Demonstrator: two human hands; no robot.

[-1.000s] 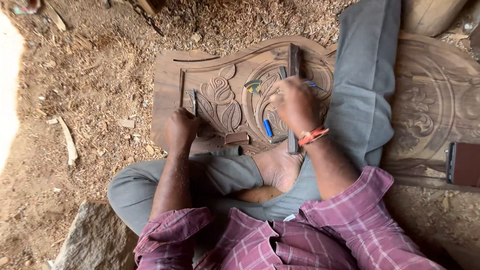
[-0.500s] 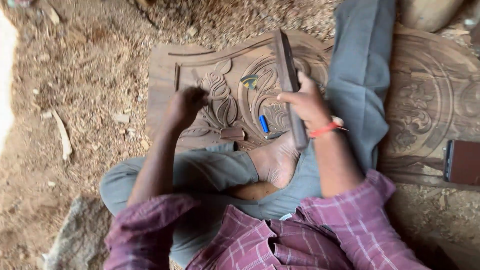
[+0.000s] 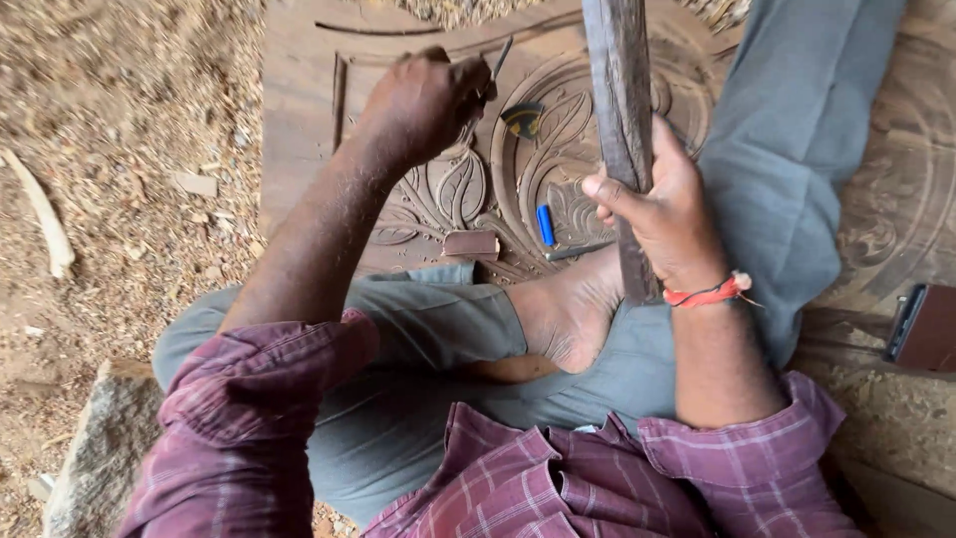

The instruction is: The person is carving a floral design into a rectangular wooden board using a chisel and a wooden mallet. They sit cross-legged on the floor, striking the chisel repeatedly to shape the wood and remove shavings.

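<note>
My left hand [image 3: 423,100] grips a thin metal chisel [image 3: 501,57], its tip resting on the carved wooden panel [image 3: 299,130] with leaf and scroll patterns. My right hand [image 3: 657,209] is closed around a long dark wooden mallet stick [image 3: 619,90], held upright above the panel. An orange band circles my right wrist. My bare foot [image 3: 568,314] rests against the panel's near edge.
A small blue tool [image 3: 545,224], a small wooden block [image 3: 470,243] and a yellow-dark piece [image 3: 522,118] lie on the carving. Sawdust and wood chips [image 3: 119,149] cover the ground at left. A stone [image 3: 95,448] sits lower left. A dark flat device [image 3: 926,327] lies at right.
The view has come closer to the panel. My right hand has lifted the wooden stick up. My left hand moved up the carving with the chisel.
</note>
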